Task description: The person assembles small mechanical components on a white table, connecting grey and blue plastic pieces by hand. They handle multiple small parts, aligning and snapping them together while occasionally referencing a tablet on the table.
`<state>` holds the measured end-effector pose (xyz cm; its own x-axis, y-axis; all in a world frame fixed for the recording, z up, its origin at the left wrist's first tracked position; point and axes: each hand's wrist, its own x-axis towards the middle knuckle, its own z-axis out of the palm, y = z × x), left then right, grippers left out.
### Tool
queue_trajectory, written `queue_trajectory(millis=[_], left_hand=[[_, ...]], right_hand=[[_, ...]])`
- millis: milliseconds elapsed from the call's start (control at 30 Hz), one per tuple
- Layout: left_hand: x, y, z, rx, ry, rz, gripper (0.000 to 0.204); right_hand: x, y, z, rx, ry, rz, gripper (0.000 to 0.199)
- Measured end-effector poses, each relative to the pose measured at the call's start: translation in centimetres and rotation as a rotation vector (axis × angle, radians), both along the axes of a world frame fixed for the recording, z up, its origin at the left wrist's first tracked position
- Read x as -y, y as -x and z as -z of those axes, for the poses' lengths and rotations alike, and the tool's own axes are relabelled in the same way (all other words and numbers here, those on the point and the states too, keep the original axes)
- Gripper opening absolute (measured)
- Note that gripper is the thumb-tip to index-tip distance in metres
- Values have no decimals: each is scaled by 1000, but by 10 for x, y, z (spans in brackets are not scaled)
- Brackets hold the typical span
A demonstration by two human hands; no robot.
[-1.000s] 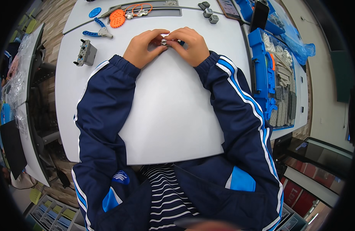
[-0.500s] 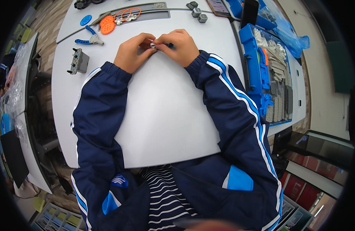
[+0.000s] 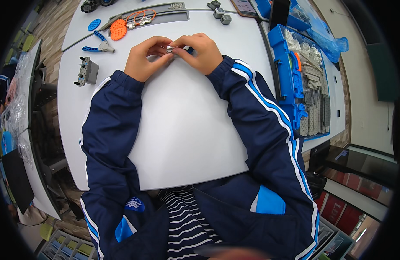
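My left hand (image 3: 147, 58) and my right hand (image 3: 200, 53) meet above the far part of the white table (image 3: 189, 130). Between their fingertips is a small white and grey piece (image 3: 169, 49), mostly covered, so its exact kind does not show. Both hands are closed in a pinch on it. A dark blue bit (image 3: 190, 50) peeks out by my right fingers. Left of my left hand lie blue-handled pliers (image 3: 99, 44) with a light grey head. Nearer to me, a grey block with black pegs (image 3: 87, 71) stands beside my left sleeve.
Orange toothed discs (image 3: 118, 30), a blue oval plate (image 3: 94, 24) and orange cords (image 3: 141, 16) lie at the far left. Small grey cubes (image 3: 221, 15) sit at the back. On the right stands a blue parts box (image 3: 282, 82) with many grey and white pieces.
The small piece has turned a little between my fingertips and shows more of its white side. Both hands stay together in nearly the same place; the whole view has shifted slightly.
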<state>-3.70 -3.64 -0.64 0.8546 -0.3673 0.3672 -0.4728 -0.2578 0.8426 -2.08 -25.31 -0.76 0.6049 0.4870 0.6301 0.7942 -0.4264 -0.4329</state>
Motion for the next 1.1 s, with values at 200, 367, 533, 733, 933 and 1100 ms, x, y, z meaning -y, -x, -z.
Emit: queue_trajectory(millis=[200, 367, 533, 733, 933, 1100], left_hand=[[-3, -2, 1, -101, 35, 9, 23], [-4, -3, 1, -196, 119, 49, 21], [-6, -6, -3, -313, 95, 69, 19], [-9, -10, -5, -427, 140, 111, 20], [-9, -7, -6, -467, 166, 69, 24], [-9, -8, -5, -492, 182, 60, 25]], right_hand=[[-2, 2, -2, 114, 42, 17, 8], [-3, 3, -6, 207, 81, 27, 9], [-5, 5, -6, 271, 105, 37, 12], [-5, 8, -4, 176, 78, 30, 13], [-6, 6, -2, 162, 33, 19, 12], [-5, 5, -1, 148, 49, 20, 11]])
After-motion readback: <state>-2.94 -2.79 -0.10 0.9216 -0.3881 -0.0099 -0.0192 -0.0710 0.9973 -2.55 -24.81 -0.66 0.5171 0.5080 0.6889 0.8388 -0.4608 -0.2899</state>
